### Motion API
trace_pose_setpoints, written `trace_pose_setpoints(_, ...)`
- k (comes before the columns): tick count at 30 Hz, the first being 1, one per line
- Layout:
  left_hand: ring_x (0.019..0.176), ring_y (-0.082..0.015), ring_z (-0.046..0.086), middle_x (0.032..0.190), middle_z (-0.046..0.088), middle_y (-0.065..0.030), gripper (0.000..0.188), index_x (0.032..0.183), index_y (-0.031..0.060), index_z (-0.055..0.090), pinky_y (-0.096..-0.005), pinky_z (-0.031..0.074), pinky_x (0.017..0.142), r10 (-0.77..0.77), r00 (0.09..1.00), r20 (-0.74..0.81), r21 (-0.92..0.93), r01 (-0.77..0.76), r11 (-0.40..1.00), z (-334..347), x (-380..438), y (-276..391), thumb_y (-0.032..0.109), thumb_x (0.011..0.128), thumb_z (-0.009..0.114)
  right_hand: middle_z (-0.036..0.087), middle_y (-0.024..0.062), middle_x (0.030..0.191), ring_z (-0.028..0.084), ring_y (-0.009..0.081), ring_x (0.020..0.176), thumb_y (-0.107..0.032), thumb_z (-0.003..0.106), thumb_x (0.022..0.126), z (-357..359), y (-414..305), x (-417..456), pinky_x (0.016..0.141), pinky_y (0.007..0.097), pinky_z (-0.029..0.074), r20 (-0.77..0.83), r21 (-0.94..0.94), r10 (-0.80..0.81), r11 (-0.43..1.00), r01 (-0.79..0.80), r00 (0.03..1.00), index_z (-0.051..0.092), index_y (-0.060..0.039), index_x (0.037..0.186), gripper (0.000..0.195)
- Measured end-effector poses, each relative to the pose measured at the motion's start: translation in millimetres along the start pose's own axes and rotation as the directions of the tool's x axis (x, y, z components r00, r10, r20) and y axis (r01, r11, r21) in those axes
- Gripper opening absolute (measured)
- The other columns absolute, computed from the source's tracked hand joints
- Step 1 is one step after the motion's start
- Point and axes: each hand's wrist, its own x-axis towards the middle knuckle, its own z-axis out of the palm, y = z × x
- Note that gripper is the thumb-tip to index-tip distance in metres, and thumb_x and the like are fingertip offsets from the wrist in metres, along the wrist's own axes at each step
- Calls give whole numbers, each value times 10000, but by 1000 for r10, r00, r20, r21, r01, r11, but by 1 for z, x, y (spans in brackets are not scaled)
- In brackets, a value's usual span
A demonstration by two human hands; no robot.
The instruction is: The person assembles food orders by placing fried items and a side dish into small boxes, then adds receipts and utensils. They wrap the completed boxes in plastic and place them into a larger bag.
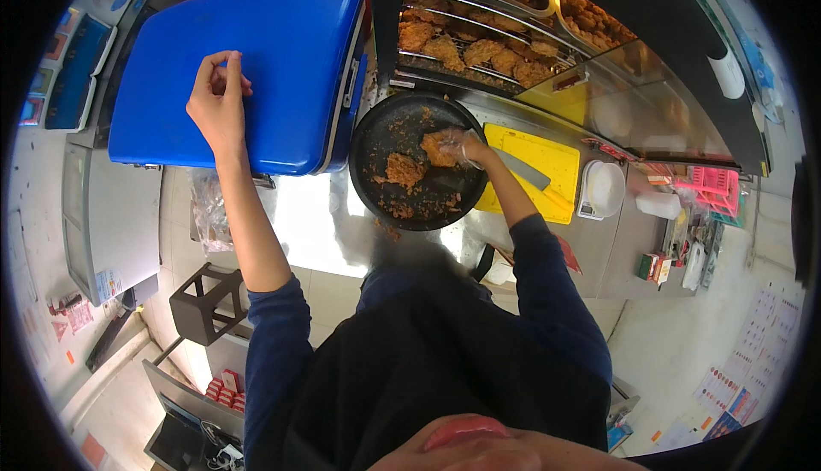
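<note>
My right hand (467,147), in a clear plastic glove, grips a piece of breaded fried chicken (439,148) over a round black pan (385,205). Beside it in the pan lies another fried chicken piece (405,171), with loose crumbs scattered around. My bare left hand (220,102) is over the lid of a blue cooler box (288,73). Its fingers are curled in towards the thumb, and I see nothing in them. Right of the pan, a knife (523,170) with a yellow handle lies on a yellow cutting board (539,147), partly behind my right wrist.
A heated display case (462,77) with racks and trays of fried chicken stands behind the pan. Its glass panel (616,93) slopes to the right. A small kitchen scale (590,208) holds a white bowl (605,189). A dark plastic stool (205,304) stands lower left.
</note>
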Motion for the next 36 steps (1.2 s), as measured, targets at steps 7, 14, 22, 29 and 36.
trace_pose_setpoints(7, 541, -47, 552, 604, 590, 1, 130, 948, 16, 688, -205, 435, 515, -8, 999, -33, -16, 7, 1000, 1, 1, -1, 145, 943, 671, 689, 206, 1117, 661, 358, 1042, -515, 575, 918, 26, -49, -24, 874, 420, 514, -174, -675, 1, 728, -120, 985, 645, -63, 1232, 554)
trace_pose_setpoints(14, 544, -47, 555, 600, 586, 2, 122, 957, 14, 688, -202, 430, 516, 3, 1000, 9, -15, -3, 1000, 3, -1, -6, 134, 937, 674, 726, 178, 974, 705, 342, 912, -750, 568, 808, 29, -39, -58, 768, 378, 557, -131, -585, 382, 715, -383, 915, 680, -55, 1136, 776)
trace_pose_setpoints(22, 557, -45, 567, 603, 594, -1, 116, 932, 12, 694, -200, 429, 521, 1, 1000, 25, 61, -3, 998, 6, 0, 2, 126, 931, 670, 718, 200, 828, 706, 387, 755, -764, 497, 832, 59, -71, -34, 634, 437, 556, -618, -639, -1, 583, -502, 786, 679, -20, 995, 783)
trace_pose_setpoints(29, 595, -51, 550, 649, 592, 6, 161, 985, 28, 699, -203, 430, 567, -55, 998, -5, 87, 55, 995, -1, -3, -4, 180, 937, 676, 681, 260, 740, 694, 418, 718, -800, 526, 786, 26, -122, -39, 650, 486, 548, -744, -449, -155, 837, -314, 650, 691, -10, 1078, 859)
trace_pose_setpoints(36, 594, -49, 555, 640, 588, 12, 155, 980, 39, 702, -201, 441, 567, -96, 995, 16, 56, 95, 994, 1, -8, -7, 185, 934, 683, 718, 228, 896, 719, 364, 826, -797, 579, 751, 22, -65, -35, 723, 437, 571, -465, -581, -42, 769, -269, 884, 667, -77, 1222, 864)
